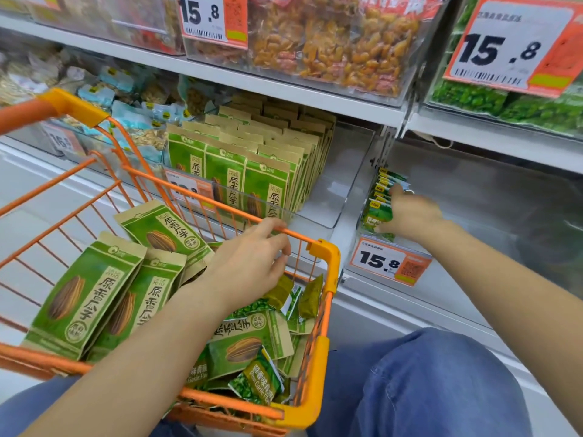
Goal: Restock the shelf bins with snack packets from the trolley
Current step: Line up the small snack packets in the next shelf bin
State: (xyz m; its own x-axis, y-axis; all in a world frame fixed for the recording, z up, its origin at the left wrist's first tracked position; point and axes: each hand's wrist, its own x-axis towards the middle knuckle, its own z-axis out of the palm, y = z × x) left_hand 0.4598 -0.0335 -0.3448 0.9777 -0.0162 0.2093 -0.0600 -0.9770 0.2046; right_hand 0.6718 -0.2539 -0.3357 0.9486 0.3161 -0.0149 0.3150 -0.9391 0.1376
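Head view, looking down over an orange wire trolley (328, 266) with rounded yellow plastic corner caps. Inside it lie flat kraft-paper pouches of sunflower seeds (85, 294), green-fronted and matte, some leaning on one another, and beneath them a loose heap of small glossy green pea packets (257, 383) with crimped ends.

The left hand (252, 257) hangs over the trolley's right front part, its fingers (277, 228) loosely bent and resting on the top wire of the far rim; they hold nothing that can be seen.

The right hand (410, 216) reaches into the clear plastic bin (473, 190) on the lower shelf to the right. It presses against a short row of small green pea packets standing on edge (380, 197), packed at the bin's left wall. The thumb lies low on the front packet and a ringed finger lies over the top of the row, so the hand grips the row. The rest of this bin, to the right of the hand, is bare, pale and smooth.

The neighbouring bin (328, 197) to the left holds tight upright rows of the same kraft seed pouches (227, 175), with a free strip at its right side. An orange-edged price label reading 15.8 (386, 261) hangs on the shelf edge just below the right hand. Blue denim knees (426, 389) show at the bottom.
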